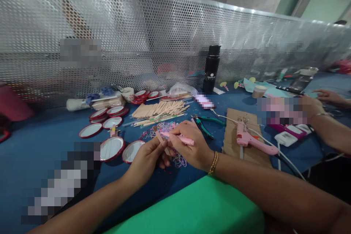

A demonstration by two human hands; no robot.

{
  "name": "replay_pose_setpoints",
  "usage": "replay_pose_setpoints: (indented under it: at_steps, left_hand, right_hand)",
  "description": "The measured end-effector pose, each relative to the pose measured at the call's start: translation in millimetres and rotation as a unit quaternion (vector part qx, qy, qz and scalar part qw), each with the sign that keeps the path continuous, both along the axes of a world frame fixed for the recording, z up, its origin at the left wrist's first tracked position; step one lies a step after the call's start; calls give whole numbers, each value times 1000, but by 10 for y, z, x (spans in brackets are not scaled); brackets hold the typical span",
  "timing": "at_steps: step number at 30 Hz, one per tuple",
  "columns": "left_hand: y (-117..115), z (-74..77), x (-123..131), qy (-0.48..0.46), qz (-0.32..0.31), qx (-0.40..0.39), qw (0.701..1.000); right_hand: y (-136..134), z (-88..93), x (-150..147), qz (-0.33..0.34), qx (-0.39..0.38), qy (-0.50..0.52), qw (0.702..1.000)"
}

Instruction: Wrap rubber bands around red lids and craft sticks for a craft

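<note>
Between the thumb and fingers of my left hand (146,156) is a wooden craft stick (157,132), held tilted. My right hand (195,145) is closed around a pink marker (187,140), its tip end at the stick's upper part. Whether the tip touches the wood, I cannot tell. Under and behind both hands lies a loose pile of colourful rubber bands (179,160). Farther back is a heap of craft sticks (161,109). Red-rimmed jar lids (112,148) with white insides lie left of my left hand.
Pliers with teal handles (204,126) and a pink glue gun (248,139) on cardboard (229,142) lie to the right. A black bottle (212,69) stands before the perforated metal screen (170,33). Another person's hands (315,108) are at far right. Green material (192,208) is in front.
</note>
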State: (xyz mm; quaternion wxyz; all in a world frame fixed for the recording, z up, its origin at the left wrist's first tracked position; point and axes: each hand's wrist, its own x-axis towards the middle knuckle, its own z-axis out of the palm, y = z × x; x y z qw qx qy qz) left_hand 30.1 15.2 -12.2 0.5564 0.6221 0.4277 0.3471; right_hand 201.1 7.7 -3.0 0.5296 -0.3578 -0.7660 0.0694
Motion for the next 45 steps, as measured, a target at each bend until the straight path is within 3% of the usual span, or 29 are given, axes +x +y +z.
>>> replay_pose_setpoints:
  at_steps: [36, 45]
  left_hand:
    - [15, -36, -6, -21, -8, -4, 1000]
    - [20, -15, 0, -32, -20, 1, 999]
  right_hand:
    - [-39, 24, -46, 22, 30, 11, 999]
    - [11, -14, -8, -2, 16, -8, 1000]
